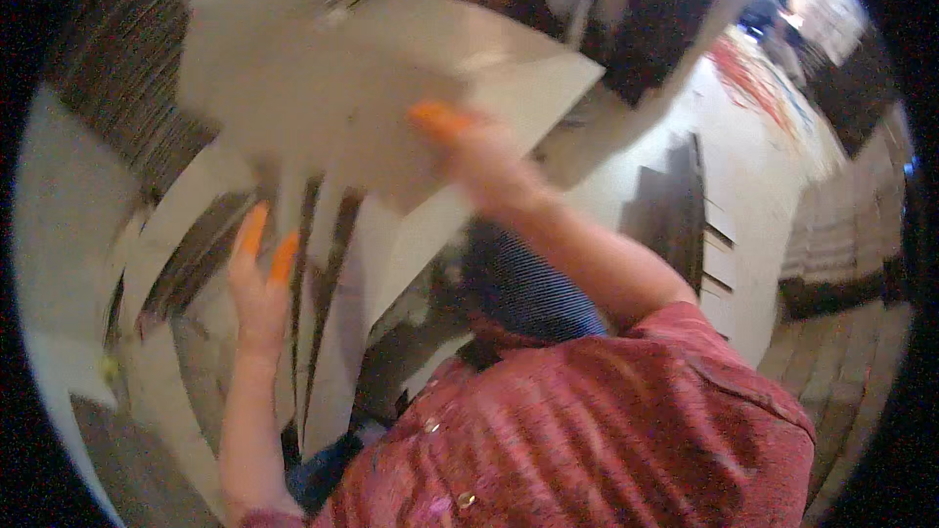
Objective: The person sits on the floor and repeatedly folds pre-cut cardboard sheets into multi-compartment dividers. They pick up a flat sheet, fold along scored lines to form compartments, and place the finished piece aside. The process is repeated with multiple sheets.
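My right hand (484, 161), an orange cover on one finger, is at the right edge of a blurred brown cardboard sheet (333, 108). Its thumb side lies over the sheet and the other fingers are hidden, apparently gripping it. Below the sheet's left part, my left hand (259, 284) points upward with two orange-covered fingers spread apart. It is close to the slotted cardboard flaps (337, 332), and whether it touches them cannot be made out. A paler cardboard panel (533, 78) extends behind the sheet toward the right.
Stacked cardboard (122, 49) rises at the far left, with more stacks (846, 225) at the right. A dark bundle with pale plastic (636, 20) stands at the back. Coloured strands (753, 88) lie on the floor (763, 196). Another person (778, 24) is far off at upper right.
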`<action>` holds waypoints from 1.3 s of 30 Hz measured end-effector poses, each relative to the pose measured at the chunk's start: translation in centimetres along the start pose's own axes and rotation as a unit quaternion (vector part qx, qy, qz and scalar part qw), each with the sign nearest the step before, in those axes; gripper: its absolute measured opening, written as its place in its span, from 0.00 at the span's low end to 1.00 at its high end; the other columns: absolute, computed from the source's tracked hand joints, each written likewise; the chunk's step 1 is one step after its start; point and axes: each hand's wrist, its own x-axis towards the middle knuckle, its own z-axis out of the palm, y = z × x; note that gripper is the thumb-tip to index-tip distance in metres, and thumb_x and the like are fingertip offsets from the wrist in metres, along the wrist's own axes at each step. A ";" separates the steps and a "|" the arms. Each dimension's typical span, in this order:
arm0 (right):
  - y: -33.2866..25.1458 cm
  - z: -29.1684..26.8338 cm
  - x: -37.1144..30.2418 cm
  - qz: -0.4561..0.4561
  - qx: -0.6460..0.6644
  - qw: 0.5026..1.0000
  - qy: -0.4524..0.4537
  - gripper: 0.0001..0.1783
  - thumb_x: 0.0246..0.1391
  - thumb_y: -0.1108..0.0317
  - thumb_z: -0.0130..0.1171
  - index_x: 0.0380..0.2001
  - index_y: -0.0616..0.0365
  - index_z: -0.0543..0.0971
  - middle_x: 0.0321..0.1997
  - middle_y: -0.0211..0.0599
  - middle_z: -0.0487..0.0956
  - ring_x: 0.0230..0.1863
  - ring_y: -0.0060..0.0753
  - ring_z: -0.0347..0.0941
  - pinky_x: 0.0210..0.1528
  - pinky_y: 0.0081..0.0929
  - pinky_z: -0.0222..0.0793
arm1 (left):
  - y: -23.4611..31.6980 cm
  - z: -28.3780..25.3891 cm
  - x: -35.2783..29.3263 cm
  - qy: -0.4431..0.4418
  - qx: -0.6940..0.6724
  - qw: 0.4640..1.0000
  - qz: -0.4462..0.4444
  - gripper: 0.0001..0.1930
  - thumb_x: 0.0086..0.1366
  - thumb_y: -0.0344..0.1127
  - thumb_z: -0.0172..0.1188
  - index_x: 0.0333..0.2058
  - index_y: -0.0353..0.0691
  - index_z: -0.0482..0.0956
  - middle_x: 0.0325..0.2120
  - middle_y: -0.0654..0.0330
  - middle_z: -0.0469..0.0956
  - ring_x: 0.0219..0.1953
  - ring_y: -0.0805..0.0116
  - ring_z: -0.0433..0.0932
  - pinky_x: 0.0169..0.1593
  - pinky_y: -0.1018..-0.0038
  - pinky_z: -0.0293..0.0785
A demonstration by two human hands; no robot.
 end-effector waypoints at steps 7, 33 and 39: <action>-1.0 -5.0 -1.7 -0.087 -0.226 0.970 0.011 0.10 0.54 0.67 0.56 0.38 0.57 0.79 0.34 0.28 0.79 0.36 0.22 0.72 0.38 0.22 0.68 | -4.5 -1.2 -1.7 -0.137 -0.069 0.977 -0.151 0.12 0.58 0.32 0.58 0.36 0.29 0.77 0.24 0.58 0.78 0.27 0.69 0.73 0.34 0.75 0.69; 0.3 -3.3 -3.6 -0.087 -0.347 0.931 -0.069 0.13 0.52 0.69 0.55 0.39 0.65 0.77 0.32 0.43 0.80 0.35 0.25 0.74 0.38 0.25 0.68 | -7.6 -6.7 -4.6 -0.109 0.126 0.970 -0.180 0.10 0.54 0.33 0.60 0.32 0.31 0.79 0.23 0.54 0.79 0.25 0.70 0.74 0.33 0.73 0.70; 3.9 -5.6 -3.2 -0.111 -0.439 0.885 -0.110 0.08 0.55 0.71 0.52 0.35 0.62 0.77 0.26 0.39 0.79 0.29 0.21 0.71 0.31 0.25 0.68 | -7.2 -5.4 -5.7 -0.029 0.137 0.989 -0.050 0.11 0.55 0.33 0.61 0.35 0.32 0.78 0.27 0.52 0.79 0.30 0.61 0.77 0.39 0.71 0.72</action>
